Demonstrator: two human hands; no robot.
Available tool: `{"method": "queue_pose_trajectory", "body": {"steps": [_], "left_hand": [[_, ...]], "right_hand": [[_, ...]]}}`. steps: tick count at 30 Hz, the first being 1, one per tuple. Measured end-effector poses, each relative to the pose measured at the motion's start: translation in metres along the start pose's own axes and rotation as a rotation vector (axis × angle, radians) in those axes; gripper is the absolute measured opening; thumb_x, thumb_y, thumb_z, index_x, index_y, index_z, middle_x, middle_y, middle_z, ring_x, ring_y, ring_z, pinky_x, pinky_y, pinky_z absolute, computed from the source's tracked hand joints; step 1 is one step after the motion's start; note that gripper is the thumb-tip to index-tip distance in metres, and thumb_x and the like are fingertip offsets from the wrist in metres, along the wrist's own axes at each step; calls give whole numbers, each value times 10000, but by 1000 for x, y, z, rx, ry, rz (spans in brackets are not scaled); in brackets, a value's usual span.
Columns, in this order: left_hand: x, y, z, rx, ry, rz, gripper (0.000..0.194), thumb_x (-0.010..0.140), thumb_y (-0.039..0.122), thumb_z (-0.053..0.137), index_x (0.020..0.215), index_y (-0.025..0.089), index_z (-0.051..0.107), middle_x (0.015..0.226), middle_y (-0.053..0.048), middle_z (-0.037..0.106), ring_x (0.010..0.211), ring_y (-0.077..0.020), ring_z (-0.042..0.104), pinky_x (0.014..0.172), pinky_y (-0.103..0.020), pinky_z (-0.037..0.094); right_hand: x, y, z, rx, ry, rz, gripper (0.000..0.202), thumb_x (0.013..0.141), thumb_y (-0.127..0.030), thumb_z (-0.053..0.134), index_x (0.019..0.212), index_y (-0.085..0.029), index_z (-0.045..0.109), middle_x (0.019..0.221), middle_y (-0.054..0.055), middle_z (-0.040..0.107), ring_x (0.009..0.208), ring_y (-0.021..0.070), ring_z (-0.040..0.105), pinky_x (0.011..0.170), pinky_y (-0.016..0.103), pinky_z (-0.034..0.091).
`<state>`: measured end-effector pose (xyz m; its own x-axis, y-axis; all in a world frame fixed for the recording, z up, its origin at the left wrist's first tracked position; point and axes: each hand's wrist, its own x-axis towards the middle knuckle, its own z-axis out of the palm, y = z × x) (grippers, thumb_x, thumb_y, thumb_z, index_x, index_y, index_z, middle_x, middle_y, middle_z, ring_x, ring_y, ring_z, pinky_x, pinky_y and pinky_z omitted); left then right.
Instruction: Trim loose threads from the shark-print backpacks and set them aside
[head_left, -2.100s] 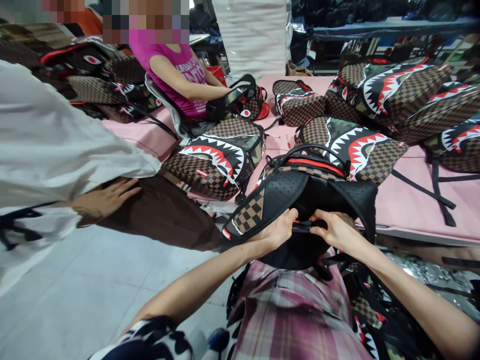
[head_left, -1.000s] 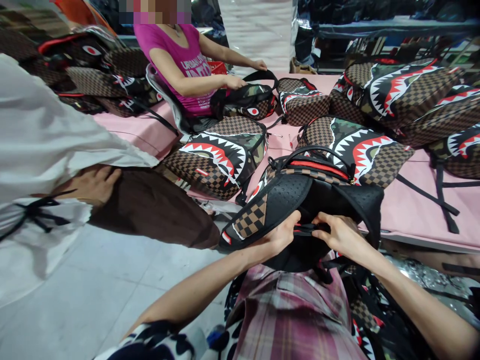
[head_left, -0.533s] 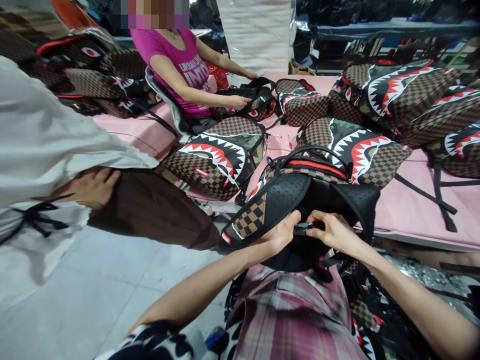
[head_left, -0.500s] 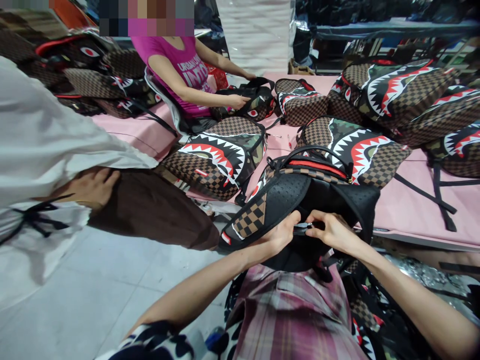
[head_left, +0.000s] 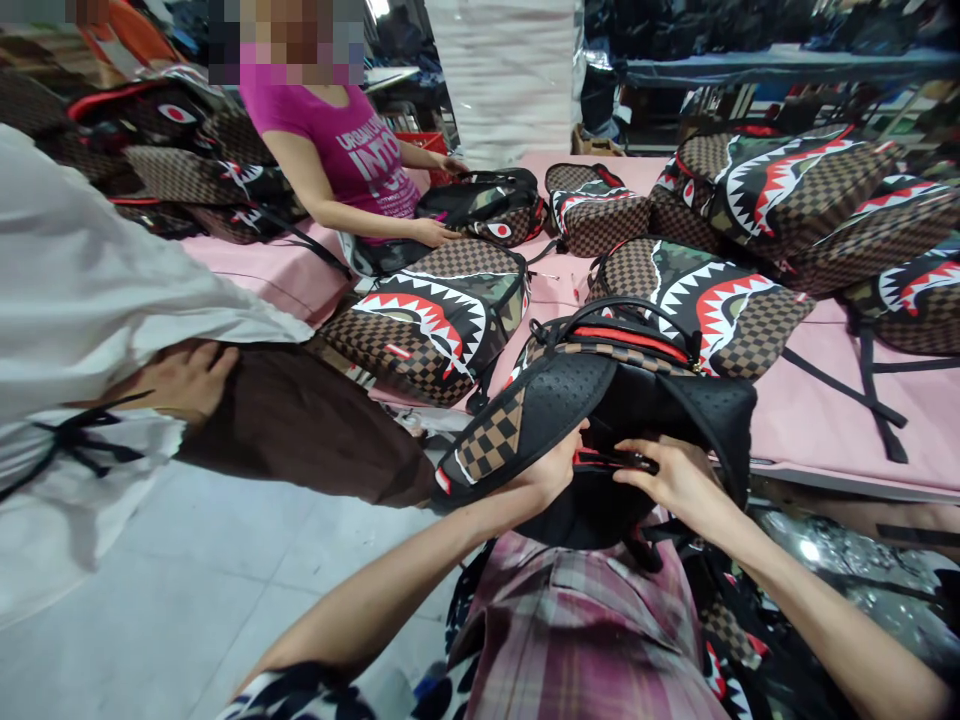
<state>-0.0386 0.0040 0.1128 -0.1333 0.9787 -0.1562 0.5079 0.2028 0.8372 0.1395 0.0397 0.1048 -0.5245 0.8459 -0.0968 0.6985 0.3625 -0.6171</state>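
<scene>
A black backpack (head_left: 555, 395) with brown checkered patches rests against my lap and the table edge, its black inner side facing me. My left hand (head_left: 553, 470) is closed on the backpack at a red-edged opening, with its fingertips partly hidden. Just to the right, my right hand (head_left: 664, 475) pinches a small dark object (head_left: 637, 460) at the same opening. It is too small to identify. Red trim (head_left: 596, 457) shows between my two hands. A black handle arches over the top of the backpack.
Several shark-mouth backpacks (head_left: 427, 325) lie on the pink table (head_left: 810, 400). A person in a magenta shirt (head_left: 330, 150) handles another bag across it. At the left stands a person in white (head_left: 90, 280), with a hand on brown trousers. Bags are also below right.
Red trim now shows between my hands, and a dark object is at my right fingers. The seated person's hands have shifted left on their bag, which now lies flatter.
</scene>
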Motion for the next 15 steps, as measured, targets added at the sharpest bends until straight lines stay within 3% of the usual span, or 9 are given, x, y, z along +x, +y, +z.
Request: {"method": "queue_pose_trajectory", "body": {"steps": [2, 7, 15], "left_hand": [[-1, 4, -2, 21, 9, -5, 195, 801, 200, 406, 857, 183, 592, 653, -1, 580, 678, -133, 550, 717, -285, 476], [-4, 12, -11, 54, 62, -71, 154, 807, 178, 395, 841, 172, 545, 656, 13, 552, 582, -103, 517, 666, -259, 469], [-1, -7, -10, -101, 96, -127, 195, 854, 200, 292, 838, 186, 486, 701, 8, 535, 580, -111, 529, 586, -258, 484]], "right_hand": [[6, -9, 2, -97, -33, 51, 334, 773, -462, 557, 962, -217, 681, 904, 76, 683, 864, 251, 621, 742, 320, 428], [21, -29, 11, -68, -78, 100, 254, 782, -400, 551, 917, -233, 688, 945, 60, 696, 908, 242, 631, 716, 284, 423], [30, -36, 29, 82, -99, 54, 107, 741, -289, 556, 717, -208, 622, 771, 9, 661, 702, 160, 605, 604, 238, 380]]}}
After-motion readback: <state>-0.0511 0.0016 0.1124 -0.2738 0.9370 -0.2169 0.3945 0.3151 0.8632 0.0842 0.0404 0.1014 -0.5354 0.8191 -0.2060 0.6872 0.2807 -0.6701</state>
